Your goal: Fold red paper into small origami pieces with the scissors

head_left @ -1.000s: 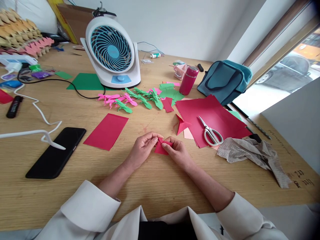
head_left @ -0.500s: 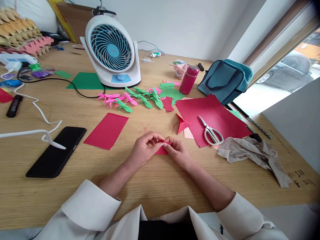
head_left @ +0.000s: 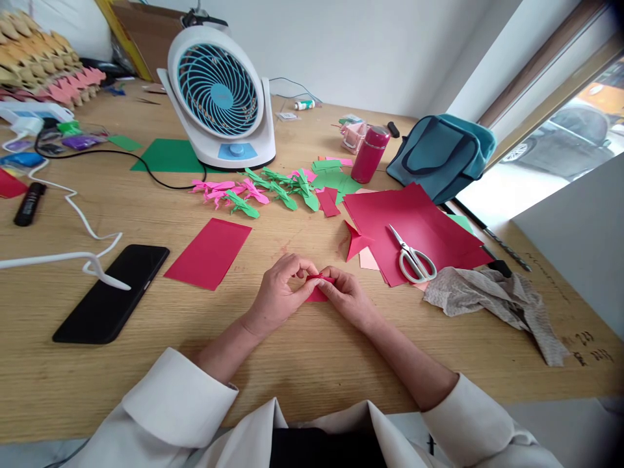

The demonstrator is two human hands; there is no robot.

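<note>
Between my hands is a small piece of folded red paper [head_left: 318, 295], its upper edge pinched at the fingertips and its lower part showing below. My left hand [head_left: 283, 290] grips the left side with thumb and forefinger. On the other side my right hand [head_left: 347, 296] pinches it too, the thumbs nearly touching. The fingers hide most of the folds. A folded red paper shape with pointed tips [head_left: 357, 241] lies just beyond my right hand. White-handled scissors [head_left: 414, 261] rest on a stack of red sheets [head_left: 424, 221] to the right.
Left of my hands lie a red paper rectangle [head_left: 209, 253] and a black phone [head_left: 112, 296] under a white cable. Pink and green folded paper figures [head_left: 273, 188] sit ahead, before a fan [head_left: 221, 97]. A red flask [head_left: 370, 155], teal bag [head_left: 441, 156] and crumpled cloth [head_left: 478, 292] stand rightward.
My left fingers have shifted slightly on the red paper, and a little more of its pinched upper edge shows. Both hands stay in nearly the same place.
</note>
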